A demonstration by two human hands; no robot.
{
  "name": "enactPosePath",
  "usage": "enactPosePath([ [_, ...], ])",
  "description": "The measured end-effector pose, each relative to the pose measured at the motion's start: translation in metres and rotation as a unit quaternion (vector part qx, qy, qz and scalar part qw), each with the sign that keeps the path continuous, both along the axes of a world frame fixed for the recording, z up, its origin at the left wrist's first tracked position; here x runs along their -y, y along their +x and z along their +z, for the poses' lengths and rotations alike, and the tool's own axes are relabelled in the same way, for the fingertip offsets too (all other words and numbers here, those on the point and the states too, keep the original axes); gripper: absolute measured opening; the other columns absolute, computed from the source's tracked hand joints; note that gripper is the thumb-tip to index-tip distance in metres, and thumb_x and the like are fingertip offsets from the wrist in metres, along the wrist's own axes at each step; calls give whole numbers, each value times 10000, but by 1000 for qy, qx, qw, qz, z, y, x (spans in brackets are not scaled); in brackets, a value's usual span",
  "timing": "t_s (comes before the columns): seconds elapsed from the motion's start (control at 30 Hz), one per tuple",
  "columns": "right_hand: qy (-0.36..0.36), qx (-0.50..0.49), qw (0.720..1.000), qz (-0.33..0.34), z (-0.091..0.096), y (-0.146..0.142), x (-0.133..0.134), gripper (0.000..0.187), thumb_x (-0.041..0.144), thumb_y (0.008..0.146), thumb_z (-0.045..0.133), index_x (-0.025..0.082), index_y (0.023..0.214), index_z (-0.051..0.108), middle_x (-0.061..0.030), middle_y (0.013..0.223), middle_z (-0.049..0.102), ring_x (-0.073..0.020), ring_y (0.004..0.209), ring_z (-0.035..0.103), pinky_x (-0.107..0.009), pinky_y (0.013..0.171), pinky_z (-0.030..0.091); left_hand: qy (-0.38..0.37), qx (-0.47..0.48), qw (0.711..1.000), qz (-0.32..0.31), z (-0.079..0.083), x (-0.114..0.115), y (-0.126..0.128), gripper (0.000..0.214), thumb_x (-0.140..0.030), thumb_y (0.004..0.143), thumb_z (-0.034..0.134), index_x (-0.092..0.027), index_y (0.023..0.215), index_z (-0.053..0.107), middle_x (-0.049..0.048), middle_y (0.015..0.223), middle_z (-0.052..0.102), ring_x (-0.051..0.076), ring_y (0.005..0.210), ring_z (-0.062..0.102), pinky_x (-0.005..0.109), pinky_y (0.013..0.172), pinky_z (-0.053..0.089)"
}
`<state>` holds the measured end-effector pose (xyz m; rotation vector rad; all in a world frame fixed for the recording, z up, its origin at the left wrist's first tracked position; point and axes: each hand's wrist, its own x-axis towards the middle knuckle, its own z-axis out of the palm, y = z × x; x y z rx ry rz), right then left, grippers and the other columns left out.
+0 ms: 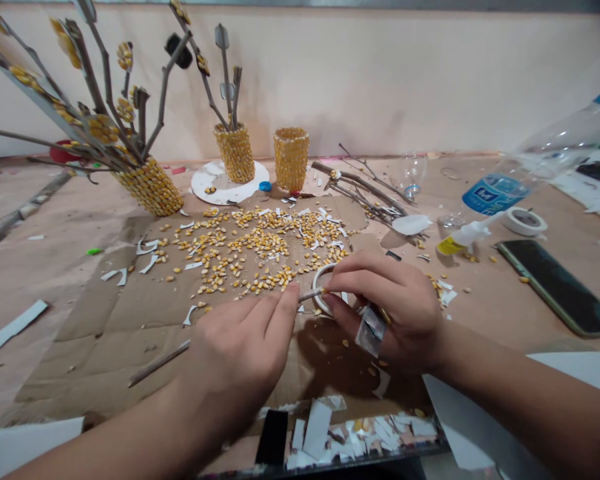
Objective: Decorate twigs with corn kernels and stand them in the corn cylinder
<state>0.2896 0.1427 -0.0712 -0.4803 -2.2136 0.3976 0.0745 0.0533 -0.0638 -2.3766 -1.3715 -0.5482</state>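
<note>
View: head camera
Left hand: the left hand lies curled over the thin grey wooden twig, fingers closed on its middle. The free end juts out to the left of this grip.
Right hand: the right hand pinches the twig's other tip tight between thumb and forefinger. A crumpled silvery foil strip clings below the pinch.
Tape: a small white tape ring sits just behind the pinch.
Kernels: scattered yellow corn kernels lie just beyond both grips.
Base: a brown cardboard sheet lies beneath both grips.
Far right: a dark flat phone lies well apart from the pinch.
</note>
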Motion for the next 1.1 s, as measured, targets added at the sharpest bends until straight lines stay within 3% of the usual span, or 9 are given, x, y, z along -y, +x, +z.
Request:
enactPosePath([
  [0.17, 75, 41, 996, -17, -3, 4, -1, 79, 143, 946, 687, 206, 994, 696, -78, 956, 765, -190, 790, 703, -320, 674, 543, -24, 27, 999, 5, -3, 0, 0, 187, -94, 999, 609, -59, 1146, 718, 83, 837, 799, 210, 614, 701, 365, 548, 478],
  [0.43, 168, 97, 980, -30, 4, 5, -4, 100, 151, 1016, 621, 162, 1006, 721, -98, 935, 792, -190, 737, 695, -318, 614, 480, -41, 36, 998, 1, -6, 2, -3, 177, -98, 989, 621, -75, 1149, 692, 85, 858, 802, 230, 650, 734, 368, 554, 513],
  [0.63, 179, 124, 976, -1, 10, 9, -8, 184, 149, 1049, 553, 197, 1116, 717, -76, 989, 798, -178, 773, 707, -307, 636, 484, -60, 66, 996, -1, -8, 1, -4, 176, -142, 1031, 558, -109, 1147, 686, 78, 859, 806, 234, 653, 753, 357, 536, 534],
  [0.73, 198, 138, 970, 15, 11, 8, -11, 202, 146, 1057, 532, 190, 1090, 727, -80, 994, 805, -180, 772, 713, -306, 632, 496, -102, 91, 990, -16, -6, 1, -4, 212, -155, 1053, 510, -118, 1165, 686, 88, 870, 807, 229, 696, 768, 344, 578, 565],
  [0.83, 215, 127, 968, 23, 10, 7, -12, 237, 125, 1065, 502, 168, 1036, 734, -97, 985, 808, -180, 757, 711, -304, 616, 497, -145, 104, 984, -20, -4, 2, -3, 242, -164, 1074, 452, -144, 1055, 693, 65, 790, 774, 198, 644, 735, 313, 577, 556],
  [1.1, 194, 137, 971, 33, 6, 3, -12, 273, 134, 1076, 464, 150, 1032, 733, -111, 991, 806, -196, 770, 730, -307, 634, 536, -151, 75, 985, -28, -4, 0, -6, 222, -138, 1048, 477, -123, 1070, 698, 60, 745, 753, 219, 619, 721, 327, 551, 534],
])
